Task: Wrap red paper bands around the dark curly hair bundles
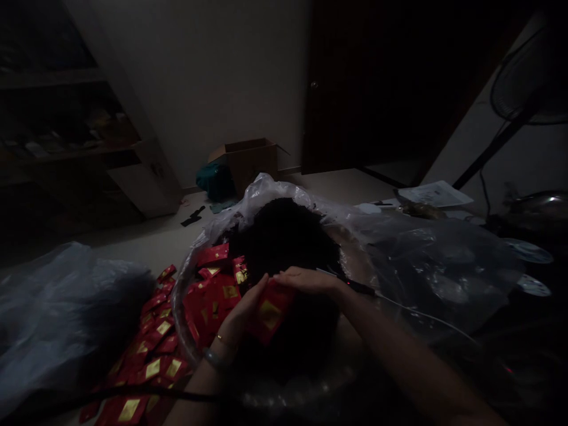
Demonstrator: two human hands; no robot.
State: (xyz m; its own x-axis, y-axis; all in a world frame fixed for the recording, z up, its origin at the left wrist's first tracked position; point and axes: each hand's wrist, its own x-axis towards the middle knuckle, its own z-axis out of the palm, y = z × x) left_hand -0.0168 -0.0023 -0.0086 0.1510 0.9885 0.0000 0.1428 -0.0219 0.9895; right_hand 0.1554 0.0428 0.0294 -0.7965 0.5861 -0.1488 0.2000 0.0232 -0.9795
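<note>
The room is dim. My left hand (pixel 248 307) and my right hand (pixel 308 279) meet over a small red packet with a gold label (pixel 270 313), both closed on its edges. The left wrist wears a bangle and a thin bracelet. The packet is held above a dark heap (pixel 288 236) that lies in an opened clear plastic bag (pixel 266 192). More red packets with gold labels (pixel 213 290) lie inside the bag's left side, and several others (pixel 151 355) are spread on the floor to the left.
A crumpled plastic bag (pixel 57 307) lies at the left, another sheet of plastic (pixel 444 266) at the right. A cardboard box (pixel 248 157) stands by the far wall, shelves (pixel 89 142) at the left, a fan (pixel 528 83) and papers (pixel 432 192) at the right.
</note>
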